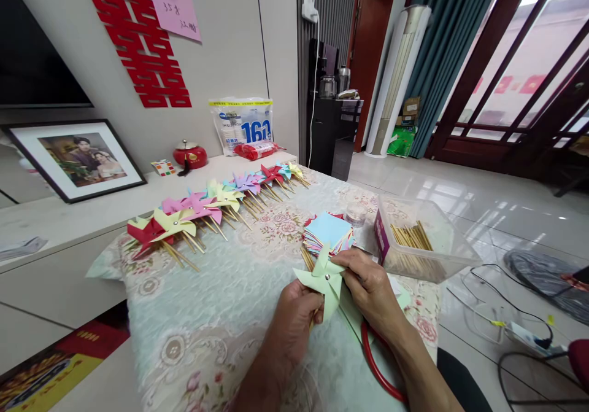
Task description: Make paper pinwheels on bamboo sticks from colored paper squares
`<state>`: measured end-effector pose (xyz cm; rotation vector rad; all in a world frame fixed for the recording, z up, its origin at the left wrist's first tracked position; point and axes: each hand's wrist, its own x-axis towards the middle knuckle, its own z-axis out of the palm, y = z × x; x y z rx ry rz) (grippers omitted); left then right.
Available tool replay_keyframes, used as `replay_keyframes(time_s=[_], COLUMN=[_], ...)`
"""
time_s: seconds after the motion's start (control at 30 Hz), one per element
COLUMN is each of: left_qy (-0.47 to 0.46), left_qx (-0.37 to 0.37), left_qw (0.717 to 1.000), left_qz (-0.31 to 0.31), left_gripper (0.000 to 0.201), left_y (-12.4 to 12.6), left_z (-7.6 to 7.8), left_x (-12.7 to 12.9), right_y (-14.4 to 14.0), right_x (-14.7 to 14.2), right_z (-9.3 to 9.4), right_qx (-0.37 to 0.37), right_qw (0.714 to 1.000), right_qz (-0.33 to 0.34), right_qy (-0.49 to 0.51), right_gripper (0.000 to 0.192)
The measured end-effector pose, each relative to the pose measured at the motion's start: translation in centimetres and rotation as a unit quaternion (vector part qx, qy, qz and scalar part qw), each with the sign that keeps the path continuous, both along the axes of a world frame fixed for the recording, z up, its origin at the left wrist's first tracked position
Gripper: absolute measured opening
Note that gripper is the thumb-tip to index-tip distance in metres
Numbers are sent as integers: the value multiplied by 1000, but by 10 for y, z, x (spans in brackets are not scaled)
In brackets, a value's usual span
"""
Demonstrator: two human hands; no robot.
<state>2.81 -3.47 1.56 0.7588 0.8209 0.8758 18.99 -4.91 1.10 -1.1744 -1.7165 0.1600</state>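
A pale green paper pinwheel point(327, 286) with a small round pin at its centre is held up between both hands. My left hand point(297, 317) is closed round its lower left side, where a bit of wooden stick shows under the fingers. With its fingertips, my right hand point(368, 280) pinches the upper right blade. Just beyond the pinwheel lies a stack of coloured paper squares point(329, 228), light blue on top. Partly under my right forearm are red-handled scissors point(375, 363), beside pale green paper.
Finished pinwheels point(221, 197) in several colours lie in a row at the table's far left. A clear plastic box point(446, 246) of wooden sticks point(411, 237) stands at the right edge, near a small round container point(356, 214). Cables and a power strip point(534, 338) lie on the floor.
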Motion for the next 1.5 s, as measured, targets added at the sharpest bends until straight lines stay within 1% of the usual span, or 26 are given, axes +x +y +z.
replay_keyframes(time_s=[0.3,0.53,0.73,0.9,1.1,1.2,1.33,1.5], left_qy=[-2,-3,-10,-5,-14,-8,-3,-2], left_qx=[5,8,-5,-14,0,-8,-25,-28], left_qw=[1000,1000,1000,1000,1000,1000,1000,1000], left_qz=[2,9,-6,-3,-1,-3,-4,-1], left_gripper=[11,12,13,14,13,14,17,18], left_y=[-1,0,0,-1,0,0,0,0], left_z=[4,0,-1,0,1,2,2,0], left_x=[1,1,0,-1,0,1,0,0], right_y=[0,0,1,1,0,0,0,0], right_x=[-3,-6,-3,-3,-5,-4,-3,-3], right_z=[2,3,0,-3,1,2,0,-3], right_qx=[9,-10,4,14,-12,-19,-14,-21], right_qw=[1000,1000,999,999,999,999,999,999], right_qz=[10,-28,-34,-35,-43,-45,-45,-39], right_qy=[-5,-10,-15,-8,-10,-17,-22,-28], right_gripper=[34,30,28,27,24,23,23,23])
